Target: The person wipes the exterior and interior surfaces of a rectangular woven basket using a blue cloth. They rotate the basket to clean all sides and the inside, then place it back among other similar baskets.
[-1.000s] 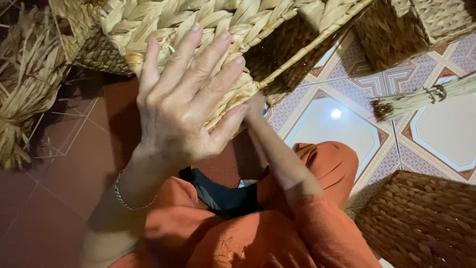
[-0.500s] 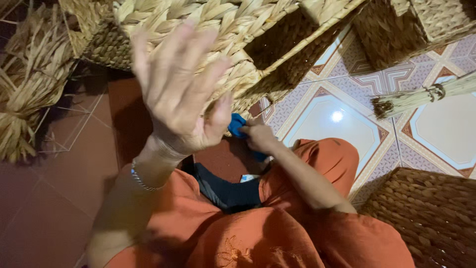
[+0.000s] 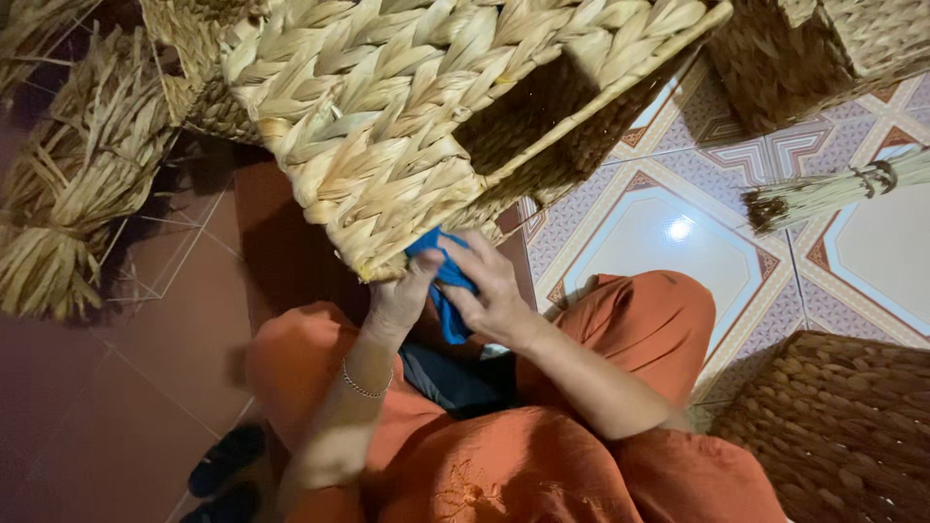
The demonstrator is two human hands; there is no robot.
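Note:
A large pale woven basket (image 3: 407,116) with a cut-out handle hole rests tilted above my lap. Both hands meet at its lower corner. My left hand (image 3: 405,295) pinches a blue cloth-like piece (image 3: 448,291) against the basket's bottom edge. My right hand (image 3: 494,295) grips the same blue piece from the right side, fingers curled around it. My legs in orange trousers (image 3: 639,320) lie under the hands.
Bundles of dried straw (image 3: 73,203) lie at the left on a red floor. A dark woven basket (image 3: 833,426) stands at the lower right, another (image 3: 823,48) at the upper right. A small straw broom (image 3: 833,189) lies on patterned tiles. A dark sandal (image 3: 223,465) sits bottom left.
My left hand, spread open over the basket's side a second ago, has dropped to the lower corner and closed on the blue piece beside my right hand.

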